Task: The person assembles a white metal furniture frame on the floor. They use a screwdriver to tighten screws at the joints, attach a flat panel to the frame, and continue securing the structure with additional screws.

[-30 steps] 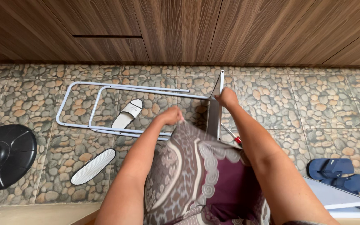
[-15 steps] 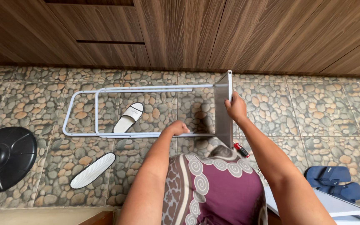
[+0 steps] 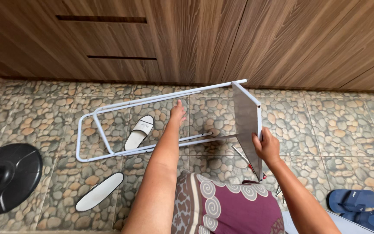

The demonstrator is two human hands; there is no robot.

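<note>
The white tubular frame [image 3: 109, 125] of a small folding table lies across the pebble-patterned floor [image 3: 334, 125], over a white slipper [image 3: 138, 132] at nine o'clock. The left hand [image 3: 177, 113] reaches to its upper tube, fingers narrow, grip unclear. At three o'clock the right hand [image 3: 265, 146] clasps the flat grey tabletop [image 3: 247, 125], tilted on edge; setting it square looks next, needing a firm hold.
</note>
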